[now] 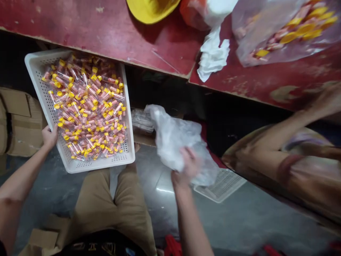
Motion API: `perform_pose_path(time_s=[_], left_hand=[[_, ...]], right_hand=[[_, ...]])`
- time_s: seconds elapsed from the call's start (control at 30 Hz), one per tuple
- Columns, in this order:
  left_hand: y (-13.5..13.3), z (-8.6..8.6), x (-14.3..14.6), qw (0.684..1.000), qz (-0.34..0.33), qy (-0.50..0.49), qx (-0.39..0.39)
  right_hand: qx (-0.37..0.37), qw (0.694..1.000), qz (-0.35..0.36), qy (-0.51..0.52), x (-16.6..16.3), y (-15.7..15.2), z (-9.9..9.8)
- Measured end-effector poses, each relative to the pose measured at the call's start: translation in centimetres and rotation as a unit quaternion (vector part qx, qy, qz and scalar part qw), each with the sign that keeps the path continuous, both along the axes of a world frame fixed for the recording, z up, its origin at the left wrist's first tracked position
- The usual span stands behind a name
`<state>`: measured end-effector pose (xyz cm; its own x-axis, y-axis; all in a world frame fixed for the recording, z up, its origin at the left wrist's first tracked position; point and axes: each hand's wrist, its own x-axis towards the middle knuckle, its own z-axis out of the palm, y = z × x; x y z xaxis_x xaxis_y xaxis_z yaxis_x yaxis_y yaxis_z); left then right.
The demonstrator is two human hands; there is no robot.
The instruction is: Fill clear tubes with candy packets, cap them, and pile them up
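Observation:
A white plastic basket [129, 142] with perforated sides is full of small clear tubes with yellow caps [90, 110] and pinkish contents. My left hand [50, 137] grips its left rim, fingers wrapped over the edge. The far end of the basket is close to the table edge. To the right of it, my right hand [190, 161] is closed on a clear plastic bag [170, 131], which hangs crumpled and blurred by motion. Whatever the bag may contain cannot be made out.
A worn red table [87, 28] bears a yellow rounded object [153, 9], a crumpled white bag [214, 53] and a clear bag of yellow-capped tubes [290, 35]. Another white basket [222, 185] sits low. Cardboard boxes [25, 121] stand left. A co-worker's arm [287, 131] is at right.

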<state>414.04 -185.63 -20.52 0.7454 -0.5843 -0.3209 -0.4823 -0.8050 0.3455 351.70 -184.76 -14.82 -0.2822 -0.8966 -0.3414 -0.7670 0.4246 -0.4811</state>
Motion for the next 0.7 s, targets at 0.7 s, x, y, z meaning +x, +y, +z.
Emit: perform_pose_path(time_s=[0.7], left_hand=[[-1.6, -0.4, -1.3, 0.994, 0.082, 0.009, -0.065]], right_hand=[[0.09, 0.994, -0.053, 0.043, 4.9, -9.9, -27.0]])
